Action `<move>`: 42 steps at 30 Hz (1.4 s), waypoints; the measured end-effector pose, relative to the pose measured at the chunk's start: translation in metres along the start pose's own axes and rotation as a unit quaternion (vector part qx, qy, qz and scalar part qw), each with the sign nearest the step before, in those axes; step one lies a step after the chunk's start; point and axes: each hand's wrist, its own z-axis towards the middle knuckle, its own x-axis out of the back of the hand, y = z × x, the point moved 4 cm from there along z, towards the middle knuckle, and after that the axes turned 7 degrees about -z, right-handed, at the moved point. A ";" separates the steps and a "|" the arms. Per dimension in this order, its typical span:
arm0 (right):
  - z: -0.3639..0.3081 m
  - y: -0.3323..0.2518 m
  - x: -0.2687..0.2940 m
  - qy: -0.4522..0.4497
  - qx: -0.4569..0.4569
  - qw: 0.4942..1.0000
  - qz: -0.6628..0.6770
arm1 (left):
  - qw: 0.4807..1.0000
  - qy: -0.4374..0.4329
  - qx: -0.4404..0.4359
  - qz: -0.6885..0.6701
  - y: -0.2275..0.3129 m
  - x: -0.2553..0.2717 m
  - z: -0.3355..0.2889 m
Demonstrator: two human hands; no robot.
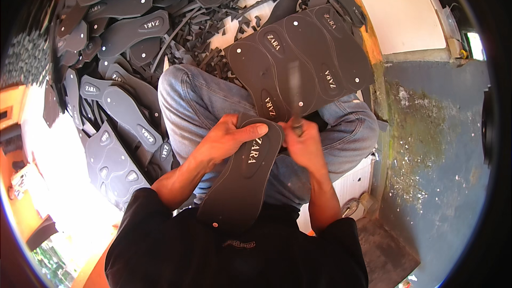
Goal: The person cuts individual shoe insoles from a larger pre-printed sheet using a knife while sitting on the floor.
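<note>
Fingers [255,129] of the left hand [224,141] were pressed together over the top edge of a dark sole [242,178], thumb laid across it; the sole was held tilted over the lap, its lower end against the black shirt [176,250]. Heaps of soles [125,32] were spread across the floor to the left and ahead. Four overlapping soles [301,61] were laid over the right knee of the jeans [197,96]. The right hand [304,146] was closed around a blurred tool [294,82] beside the sole's tip.
</note>
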 end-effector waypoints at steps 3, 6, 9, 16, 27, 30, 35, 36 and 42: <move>0.002 -0.017 0.006 -0.106 -0.082 0.975 0.179 | 1.000 0.009 -0.010 -0.005 -0.010 -0.001 0.015; 0.010 -0.018 0.015 -0.003 -0.064 0.981 0.184 | 0.985 -0.070 -0.025 -0.157 -0.017 0.011 0.042; 0.011 -0.030 0.022 0.101 -0.032 0.947 0.304 | 0.964 -0.054 -0.128 -0.225 -0.025 0.024 0.048; -0.023 -0.016 -0.001 0.130 -0.001 0.983 0.133 | 0.956 0.058 -0.186 -0.218 -0.032 -0.026 0.046; -0.097 0.033 0.020 0.143 -0.055 0.962 -0.225 | 0.950 0.064 -0.106 -0.288 -0.061 -0.045 0.010; -0.105 0.035 0.014 0.151 -0.069 0.960 -0.226 | 0.958 0.054 -0.101 -0.265 -0.069 -0.038 0.007; -0.112 0.038 0.008 0.127 -0.099 0.953 -0.258 | 0.961 0.049 -0.108 -0.250 -0.077 -0.026 0.006; -0.112 0.040 0.007 0.110 -0.105 0.950 -0.272 | 0.963 0.050 -0.110 -0.243 -0.079 -0.023 0.005; -0.079 0.031 0.006 -0.002 -0.086 0.953 -0.289 | 0.967 0.076 -0.079 -0.231 -0.097 -0.007 0.001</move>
